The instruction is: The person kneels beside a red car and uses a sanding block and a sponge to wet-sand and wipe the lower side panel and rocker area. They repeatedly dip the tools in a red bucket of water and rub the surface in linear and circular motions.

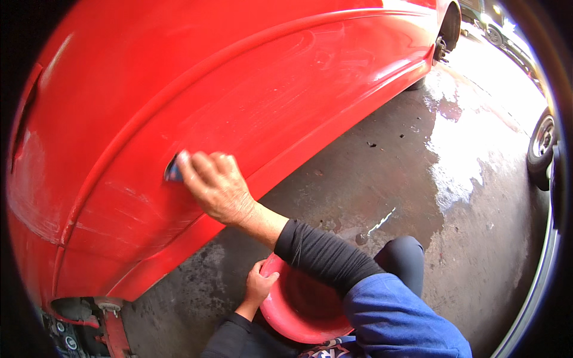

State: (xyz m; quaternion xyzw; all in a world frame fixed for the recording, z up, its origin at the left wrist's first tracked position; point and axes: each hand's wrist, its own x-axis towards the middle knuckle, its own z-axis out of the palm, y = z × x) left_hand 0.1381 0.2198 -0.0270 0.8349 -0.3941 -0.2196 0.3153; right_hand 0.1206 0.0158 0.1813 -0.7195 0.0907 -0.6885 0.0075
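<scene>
My right hand (218, 186) is closed on a small dark-blue pad (173, 172), pressed flat against the lower side panel of a red car (256, 107). Most of the pad is hidden under my fingers, so I cannot tell its exact kind. Fine pale scratches and dull, whitish patches mark the paint around it. Below, my left hand (260, 283) grips the rim of a red plastic basin (276, 310), thumb on the inside. My right forearm crosses above the basin and hides part of it.
A wheel hub (440, 49) without a tire shows at the car's far end. Red metal supports (113, 325) stand under the near end. Wet patches (456, 161) shine on the concrete floor. Another vehicle's wheel (542, 143) lies to the right, and my knee (403, 259) rises beside the basin.
</scene>
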